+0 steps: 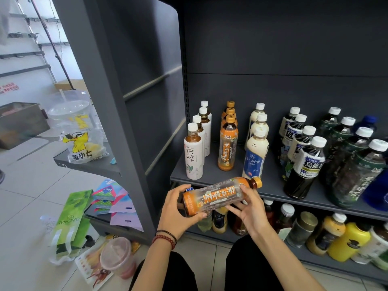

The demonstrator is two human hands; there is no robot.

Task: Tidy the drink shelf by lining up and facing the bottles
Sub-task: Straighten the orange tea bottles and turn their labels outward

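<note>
Far left on the floor lies a green tea box, and near it stands a plastic cup w/ a lid. Above them a clear bag w/ a yellow duck print stands on a small grey ledge.

Bottom centre: the L hand has bead bracelets on the wrist, and its grip is closed around the base end of the orange tea btl. This btl lies almost flat in the air, cap to the right and a bit higher, just in front of the front edge of the shelf. The R hand grips the same btl nearer the neck end, thumb on top, fingers under.

On the shelf behind, upright rows run front to back. From the left: white-label tea btls, 4 in line; an orange tea row, 3 caps visible; milk tea btls; dark oolong btls w/ white caps; dark btls w/ green labels; at the far right a blue btl, partly cut off. The lower shelf holds more btls, incl. a yellow btl.
</note>
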